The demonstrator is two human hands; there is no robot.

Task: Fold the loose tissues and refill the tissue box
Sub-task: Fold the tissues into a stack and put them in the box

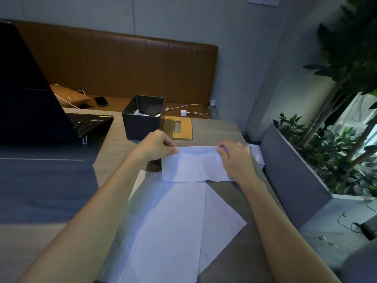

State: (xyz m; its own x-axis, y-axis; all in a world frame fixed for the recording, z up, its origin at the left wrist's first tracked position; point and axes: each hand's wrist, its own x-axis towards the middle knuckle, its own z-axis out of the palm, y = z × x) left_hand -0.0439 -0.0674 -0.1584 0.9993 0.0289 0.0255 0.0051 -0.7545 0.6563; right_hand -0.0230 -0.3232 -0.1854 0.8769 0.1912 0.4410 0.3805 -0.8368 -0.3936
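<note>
A folded white tissue (192,165) hangs between both hands just above the table. My left hand (156,145) pinches its upper left corner, and my right hand (236,158) pinches the upper right corner and covers its right edge. Beneath it, larger loose tissues (169,225) lie spread flat on the wooden table (114,148). The dark grey tissue box (142,117) stands open beyond my left hand, with some white tissue showing inside. Its wooden lid (182,127) with an oval slot lies flat to the right of the box.
An open black laptop (36,103) stands at the left. Behind the table is a brown bench (130,64) with a phone (101,101), a white charger (183,113) and cables. A grey planter (293,176) with leafy plants borders the table's right edge.
</note>
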